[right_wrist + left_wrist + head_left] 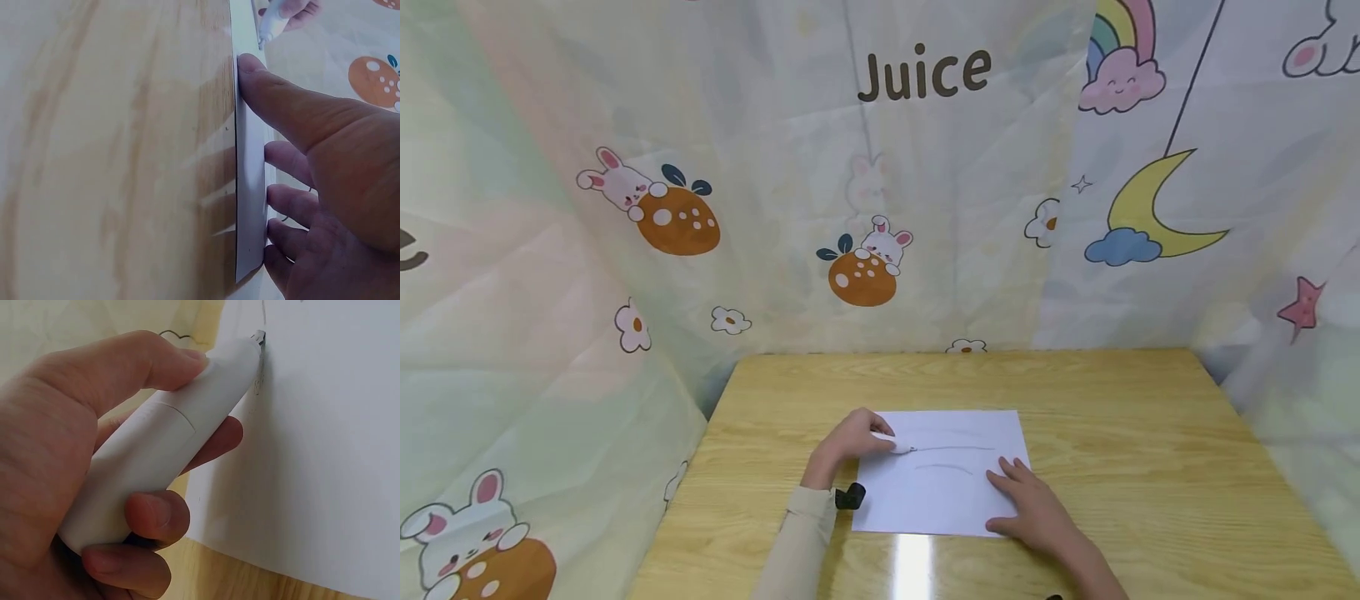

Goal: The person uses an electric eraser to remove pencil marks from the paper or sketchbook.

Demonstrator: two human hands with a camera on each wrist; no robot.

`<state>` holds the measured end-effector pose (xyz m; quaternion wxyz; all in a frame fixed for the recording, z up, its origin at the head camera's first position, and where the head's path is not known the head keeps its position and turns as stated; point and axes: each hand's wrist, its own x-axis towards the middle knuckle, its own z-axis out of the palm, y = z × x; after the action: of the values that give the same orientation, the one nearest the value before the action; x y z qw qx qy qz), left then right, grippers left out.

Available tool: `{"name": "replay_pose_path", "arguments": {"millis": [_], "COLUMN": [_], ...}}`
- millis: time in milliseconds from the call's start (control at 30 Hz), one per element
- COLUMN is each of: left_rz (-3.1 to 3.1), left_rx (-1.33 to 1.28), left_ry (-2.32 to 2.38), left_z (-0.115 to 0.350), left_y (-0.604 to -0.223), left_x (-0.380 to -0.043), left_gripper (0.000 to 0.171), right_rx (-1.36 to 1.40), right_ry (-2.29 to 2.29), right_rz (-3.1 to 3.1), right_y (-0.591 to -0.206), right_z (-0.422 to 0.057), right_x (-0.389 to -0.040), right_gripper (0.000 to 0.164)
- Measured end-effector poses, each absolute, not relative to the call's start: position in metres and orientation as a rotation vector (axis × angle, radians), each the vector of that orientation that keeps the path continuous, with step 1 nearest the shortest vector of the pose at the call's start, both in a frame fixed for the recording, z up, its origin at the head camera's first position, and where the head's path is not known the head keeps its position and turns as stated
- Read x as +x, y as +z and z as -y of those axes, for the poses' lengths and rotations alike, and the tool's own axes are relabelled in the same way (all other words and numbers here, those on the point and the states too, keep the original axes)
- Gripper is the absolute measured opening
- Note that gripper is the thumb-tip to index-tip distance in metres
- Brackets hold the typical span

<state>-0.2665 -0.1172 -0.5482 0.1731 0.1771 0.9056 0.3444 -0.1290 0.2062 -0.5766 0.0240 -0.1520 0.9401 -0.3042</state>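
My left hand [854, 433] grips a thick white pen-shaped tool [150, 437], with the thumb on its upper side and fingers curled beneath. A seam crosses the tool's body, and its narrow tip meets the sheet of white paper [925, 500] at the left end of a grey line. Small dark specks lie by that tip in the left wrist view. Several grey strokes mark the paper, the topmost faint, the lowest curved. My right hand [1033, 508] rests spread on the sheet's right edge; its thumb [252, 65] lies at the near edge.
Under the paper is a wood-grain table [1120, 450], with a bright reflection near its front. A printed curtain [775, 167] with rabbits, flowers and a moon rises behind and at both sides. A black piece [851, 497] sits by the left wrist.
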Motion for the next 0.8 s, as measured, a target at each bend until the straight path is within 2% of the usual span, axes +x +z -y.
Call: {"name": "replay_pose_path", "arguments": {"millis": [800], "left_rz": [-2.554], "left_rx": [0.535], "left_ry": [1.024], "left_z": [0.1128], "left_y": [-0.5472], "left_x": [-0.2644], "left_gripper": [0.016], "right_rx": [-0.497], "right_ry": [-0.931], "right_rz": [-2.923], "right_y": [-0.5746], "right_z": [-0.2044], "right_x": [-0.1289], "right_gripper": [0.073]}}
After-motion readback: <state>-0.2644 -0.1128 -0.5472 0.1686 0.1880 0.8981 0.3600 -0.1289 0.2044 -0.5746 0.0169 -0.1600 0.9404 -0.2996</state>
